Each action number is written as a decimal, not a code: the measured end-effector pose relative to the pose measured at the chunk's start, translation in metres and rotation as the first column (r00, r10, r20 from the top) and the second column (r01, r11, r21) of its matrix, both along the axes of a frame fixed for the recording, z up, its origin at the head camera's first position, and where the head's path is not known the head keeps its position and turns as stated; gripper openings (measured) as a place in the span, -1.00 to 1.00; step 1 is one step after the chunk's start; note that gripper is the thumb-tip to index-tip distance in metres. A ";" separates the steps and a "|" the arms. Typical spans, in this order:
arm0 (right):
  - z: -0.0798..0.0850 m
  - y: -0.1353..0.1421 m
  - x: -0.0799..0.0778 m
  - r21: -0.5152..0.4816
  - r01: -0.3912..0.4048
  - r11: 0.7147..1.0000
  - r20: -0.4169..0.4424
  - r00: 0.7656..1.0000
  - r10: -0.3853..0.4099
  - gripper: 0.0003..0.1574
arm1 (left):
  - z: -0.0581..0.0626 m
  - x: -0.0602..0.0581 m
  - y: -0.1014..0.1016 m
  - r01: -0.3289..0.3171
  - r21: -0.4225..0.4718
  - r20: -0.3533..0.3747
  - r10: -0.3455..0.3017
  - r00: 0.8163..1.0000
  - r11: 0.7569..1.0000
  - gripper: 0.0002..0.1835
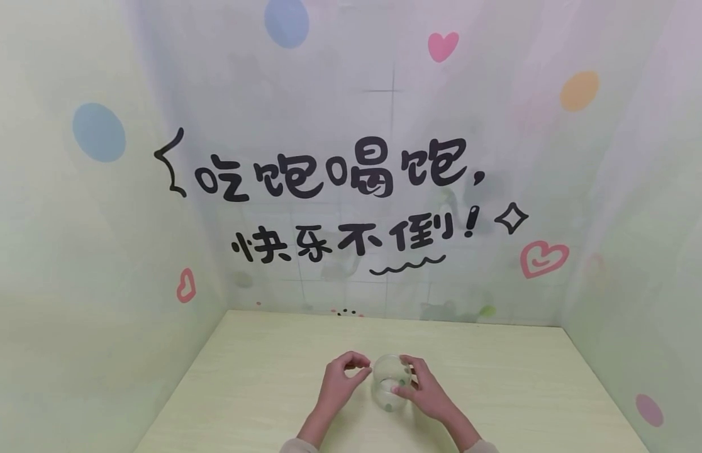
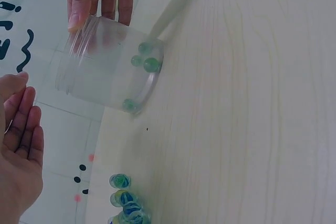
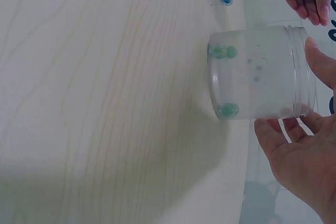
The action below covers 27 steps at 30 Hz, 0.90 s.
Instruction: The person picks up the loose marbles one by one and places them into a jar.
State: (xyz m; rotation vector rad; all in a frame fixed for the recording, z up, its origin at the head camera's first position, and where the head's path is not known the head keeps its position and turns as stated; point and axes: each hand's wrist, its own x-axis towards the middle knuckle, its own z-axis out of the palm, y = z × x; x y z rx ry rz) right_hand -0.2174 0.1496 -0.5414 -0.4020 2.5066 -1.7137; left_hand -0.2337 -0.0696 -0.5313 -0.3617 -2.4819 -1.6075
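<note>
A clear jar (image 1: 389, 396) with a threaded mouth has several green marbles (image 2: 151, 65) at its bottom. My right hand (image 1: 429, 393) holds the jar near its mouth, thumb on one side and fingers on the other. My left hand (image 1: 341, 385) hovers beside the rim, thumb and index tips close together, with nothing visible between them. In the left wrist view its fingers (image 2: 25, 121) are loosely bent. On the table, a cluster of blue, green and yellow glass marbles (image 2: 126, 199) lies to the jar's left; the head view does not show it.
The pale wood-grain table (image 1: 498, 371) runs back to a printed backdrop (image 1: 328, 113) with dark lettering. Similar panels (image 1: 73, 251) stand along the left and right sides.
</note>
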 end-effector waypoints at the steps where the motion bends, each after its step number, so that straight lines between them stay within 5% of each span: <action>1: 0.000 0.000 0.000 0.002 0.001 1.000 -0.003 1.000 -0.001 -0.17 | 0.000 0.000 -0.001 0.000 0.003 -0.002 0.000 1.000 1.000 -0.91; 27: -0.001 0.000 0.000 0.030 -0.011 1.000 -0.030 0.999 0.012 -0.17 | 0.001 -0.004 -0.024 -0.080 -0.019 0.033 0.081 0.996 0.997 -0.92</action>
